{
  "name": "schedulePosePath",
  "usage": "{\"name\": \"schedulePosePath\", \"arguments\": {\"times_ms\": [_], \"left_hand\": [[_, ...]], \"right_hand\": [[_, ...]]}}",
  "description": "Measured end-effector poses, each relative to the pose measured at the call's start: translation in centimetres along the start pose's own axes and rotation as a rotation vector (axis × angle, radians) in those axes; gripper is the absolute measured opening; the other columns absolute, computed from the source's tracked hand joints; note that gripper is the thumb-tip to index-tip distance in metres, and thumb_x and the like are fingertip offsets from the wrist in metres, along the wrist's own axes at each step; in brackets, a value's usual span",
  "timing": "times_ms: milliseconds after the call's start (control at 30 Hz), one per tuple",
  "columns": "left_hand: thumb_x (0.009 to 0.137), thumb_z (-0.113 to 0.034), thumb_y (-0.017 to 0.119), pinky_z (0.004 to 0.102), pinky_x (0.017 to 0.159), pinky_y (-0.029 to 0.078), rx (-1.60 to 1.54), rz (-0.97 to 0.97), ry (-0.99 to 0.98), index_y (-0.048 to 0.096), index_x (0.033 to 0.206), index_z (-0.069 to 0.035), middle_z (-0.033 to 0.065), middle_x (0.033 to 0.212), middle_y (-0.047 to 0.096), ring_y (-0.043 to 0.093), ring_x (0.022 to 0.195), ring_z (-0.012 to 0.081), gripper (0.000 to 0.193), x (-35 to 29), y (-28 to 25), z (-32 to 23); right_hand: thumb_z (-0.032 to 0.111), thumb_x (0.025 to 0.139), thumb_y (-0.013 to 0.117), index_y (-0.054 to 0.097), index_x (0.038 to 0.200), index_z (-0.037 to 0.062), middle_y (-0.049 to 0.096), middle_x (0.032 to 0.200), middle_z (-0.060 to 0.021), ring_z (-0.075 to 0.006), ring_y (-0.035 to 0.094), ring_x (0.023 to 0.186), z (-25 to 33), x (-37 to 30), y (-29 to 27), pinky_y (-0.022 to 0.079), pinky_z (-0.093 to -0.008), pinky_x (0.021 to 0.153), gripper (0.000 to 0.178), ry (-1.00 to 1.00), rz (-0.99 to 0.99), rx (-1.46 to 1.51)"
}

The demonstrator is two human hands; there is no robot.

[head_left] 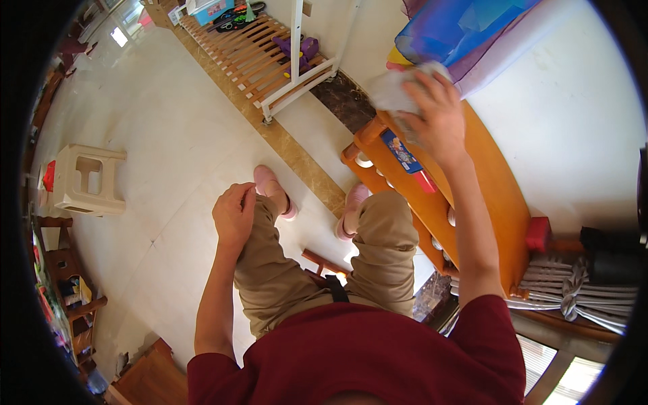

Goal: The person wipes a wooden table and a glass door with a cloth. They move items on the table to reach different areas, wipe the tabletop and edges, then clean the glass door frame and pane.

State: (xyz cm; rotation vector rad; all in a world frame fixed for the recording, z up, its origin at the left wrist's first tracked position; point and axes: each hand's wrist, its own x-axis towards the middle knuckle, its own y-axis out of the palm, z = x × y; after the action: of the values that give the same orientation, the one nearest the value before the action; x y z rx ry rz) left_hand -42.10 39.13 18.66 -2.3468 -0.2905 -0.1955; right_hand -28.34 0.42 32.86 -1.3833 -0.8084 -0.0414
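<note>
A pale grey-white cloth [393, 91] is bunched in my right hand [435, 111], slightly smeared by motion. This hand is over the far end of an orange-brown wooden shelf unit [486, 182], close to a hanging sheer blue and purple fabric [445, 34]. On the shelf below my right wrist lie a dark blue box [401, 151] and a small red item [424, 181]. My left hand [234, 214] is beside my left knee, its fingers curled together with nothing visible in them.
A beige plastic stool [91, 181] stands on the pale tiled floor at left. Ahead is a slatted wooden rack [236, 50] with a purple toy [304, 50], beside a white metal frame [297, 91]. A red box [538, 234] sits at the shelf's near end, by tied grey fabric [572, 290].
</note>
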Motion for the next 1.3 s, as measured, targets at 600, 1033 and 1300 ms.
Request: {"name": "schedulePosePath", "arguments": {"times_ms": [600, 1033, 1300], "left_hand": [[0.1, -0.014, 0.065, 0.037, 0.069, 0.052, -0.09, -0.052, -0.095, 0.075, 0.103, -0.004, 0.0083, 0.088, 0.072, 0.067, 0.075, 0.0265, 0.015, -0.2, -1.1, 1.7], [0.1, -0.013, 0.065, 0.0359, 0.069, 0.052, -0.1, 0.01, -0.098, 0.075, 0.104, -0.005, 0.0088, 0.087, 0.071, 0.067, 0.074, 0.0257, 0.014, 0.7, -1.0, 0.5], [0.101, -0.016, 0.065, 0.0361, 0.069, 0.053, -0.126, 0.015, -0.063, 0.075, 0.104, -0.005, 0.0088, 0.089, 0.072, 0.068, 0.076, 0.026, 0.015, 0.9, -0.4, 0.6]], "right_hand": [[0.029, 0.081, 0.077, 0.07, 0.124, 0.0165, 0.066, 0.131, -0.0111, -0.0372, 0.061, 0.126, -2.0, 3.5, 6.0, 0.055, -0.0462, 0.097, 0.045, 0.439, 0.278, 0.323], [0.031, 0.083, 0.08, 0.068, 0.124, 0.0159, 0.074, 0.113, -0.0126, -0.0348, 0.072, 0.105, -3.7, 4.7, 6.2, 0.058, -0.0444, 0.087, 0.045, 0.091, 0.547, 0.159], [0.043, 0.091, 0.076, 0.063, 0.136, 0.0037, 0.076, 0.114, -0.0145, -0.0274, 0.071, 0.105, -3.8, 0.5, 8.8, 0.053, -0.0391, 0.094, 0.061, 0.786, -0.068, 0.809]]}}
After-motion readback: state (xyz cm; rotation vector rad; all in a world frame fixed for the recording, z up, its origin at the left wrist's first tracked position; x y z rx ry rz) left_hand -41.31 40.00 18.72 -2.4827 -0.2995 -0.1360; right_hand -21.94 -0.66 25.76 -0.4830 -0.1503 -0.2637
